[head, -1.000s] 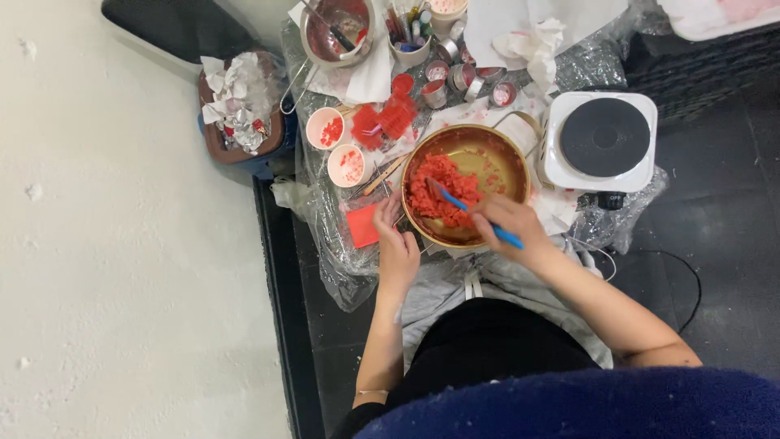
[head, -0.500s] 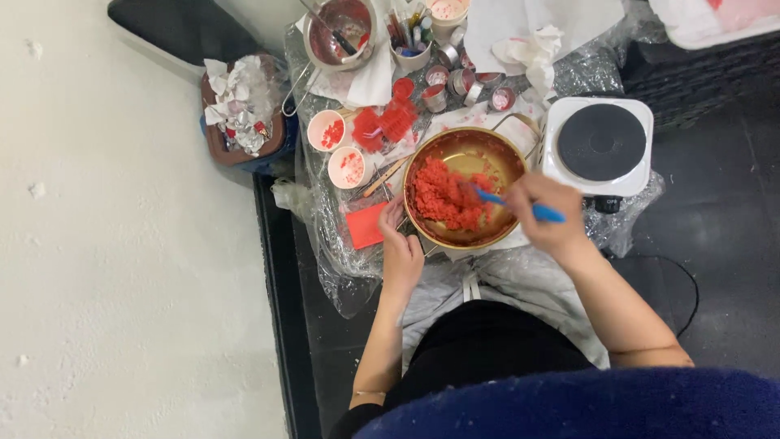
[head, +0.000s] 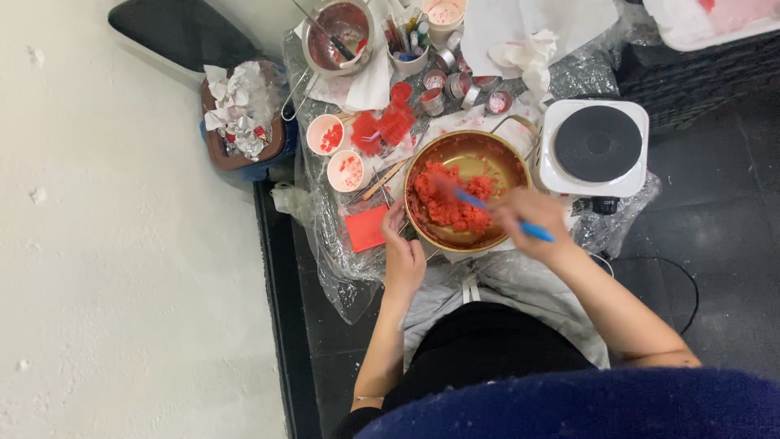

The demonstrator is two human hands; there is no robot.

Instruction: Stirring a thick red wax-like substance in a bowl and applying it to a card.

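Observation:
A brass-coloured bowl (head: pixel 496 154) holds a heap of crumbly red material (head: pixel 447 203) on its left side. My right hand (head: pixel 532 223) grips a blue-handled tool (head: pixel 487 207) whose tip digs into the red heap. My left hand (head: pixel 402 256) rests against the bowl's left rim, fingers closed on the edge. Both hands are slightly blurred.
A white single-burner hot plate (head: pixel 595 146) stands right of the bowl. Two small white cups (head: pixel 337 154) with red bits, red moulds (head: pixel 382 126), a red card (head: pixel 367 228), a metal pot (head: pixel 337 32), several small tins and crumpled paper lie on plastic sheeting. A brown bin (head: pixel 244 122) stands left.
My right hand swung from the bowl's centre out to the right rim and back, dragging the blue tool through the red heap. My left hand stayed at the bowl's left rim.

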